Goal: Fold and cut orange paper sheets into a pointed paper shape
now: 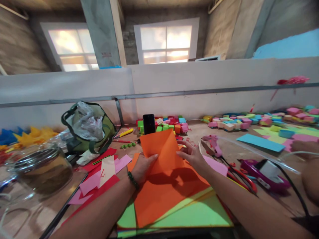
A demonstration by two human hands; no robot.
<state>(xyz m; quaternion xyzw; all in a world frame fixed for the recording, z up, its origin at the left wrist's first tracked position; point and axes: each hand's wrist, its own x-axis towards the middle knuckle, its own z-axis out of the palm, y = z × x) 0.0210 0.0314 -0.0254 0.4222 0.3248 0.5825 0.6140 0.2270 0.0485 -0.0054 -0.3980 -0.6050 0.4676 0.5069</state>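
A sheet of orange paper [163, 149] is raised and tilted, with a bend running across it. My left hand [146, 167] grips its left lower edge, thumb on the near face and the other fingers hidden behind. At the right edge my right hand [193, 156] has its thumb against the paper and its fingers curled around the side, seemingly in a pinch. Beneath both hands lies more orange paper [154, 199], shadowed by them, on top of light green sheets [196, 212]. A dark beaded bracelet [133, 180] circles my left wrist.
Left stand a glass jar [43, 169] and a green bag [106, 131] of clear plastic. Red and pink scraps [91, 182] lie nearer. A phone [149, 124] stands before colored paper blocks [165, 126]. Right are scissors [245, 181], a pink glue gun [214, 144], a purple device [265, 176] and another person's hand [302, 149].
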